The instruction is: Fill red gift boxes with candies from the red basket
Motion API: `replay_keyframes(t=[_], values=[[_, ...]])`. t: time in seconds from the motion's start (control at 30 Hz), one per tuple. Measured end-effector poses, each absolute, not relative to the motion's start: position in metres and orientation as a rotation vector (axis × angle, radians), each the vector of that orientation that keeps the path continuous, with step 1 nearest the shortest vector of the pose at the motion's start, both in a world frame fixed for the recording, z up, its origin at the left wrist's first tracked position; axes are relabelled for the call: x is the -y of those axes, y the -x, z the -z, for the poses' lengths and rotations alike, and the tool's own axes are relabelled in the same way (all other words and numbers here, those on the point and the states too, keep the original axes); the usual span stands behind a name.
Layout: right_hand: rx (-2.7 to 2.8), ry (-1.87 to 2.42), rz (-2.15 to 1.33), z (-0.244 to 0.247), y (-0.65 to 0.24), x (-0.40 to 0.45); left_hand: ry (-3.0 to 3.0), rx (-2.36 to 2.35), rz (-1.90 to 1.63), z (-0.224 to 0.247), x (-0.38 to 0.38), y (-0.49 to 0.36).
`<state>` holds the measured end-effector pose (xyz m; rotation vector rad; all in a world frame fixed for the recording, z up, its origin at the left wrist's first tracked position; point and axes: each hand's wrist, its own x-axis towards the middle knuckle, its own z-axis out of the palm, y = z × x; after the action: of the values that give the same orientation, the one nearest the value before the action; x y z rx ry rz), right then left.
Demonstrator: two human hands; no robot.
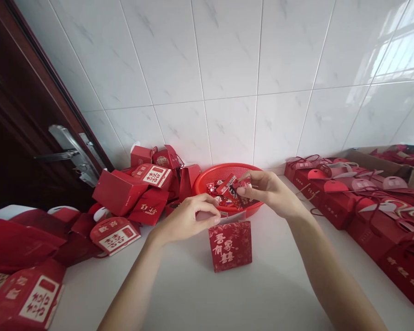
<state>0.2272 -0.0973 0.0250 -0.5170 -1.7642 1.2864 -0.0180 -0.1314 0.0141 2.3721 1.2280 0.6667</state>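
Note:
A small red box with pale Chinese characters stands upright on the white table. My left hand is at its top left edge, thumb and fingers closed on the box's upper part. Behind the box sits a red plastic basket that holds several red and patterned packets. Over the basket's right side, my right hand pinches a small red packet between thumb and fingers. The inside of the box is hidden from this view.
Red gift boxes lie in a loose heap on the left. Rows of red boxes with handles line the right side, beside a cardboard carton of red items. A tiled wall and a dark door stand behind.

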Motion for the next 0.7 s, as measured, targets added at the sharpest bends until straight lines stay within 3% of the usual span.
replay_keyframes(t=[0.43,0.7], values=[[1.718,0.574,-1.218,-0.022,-0.225,0.095,-2.302,-1.025,-0.473,-0.022,0.14,0.023],[1.783,0.598,-1.183,-0.023,-0.222,0.096,-2.248,-1.181,-0.654,-0.008,0.13,0.008]])
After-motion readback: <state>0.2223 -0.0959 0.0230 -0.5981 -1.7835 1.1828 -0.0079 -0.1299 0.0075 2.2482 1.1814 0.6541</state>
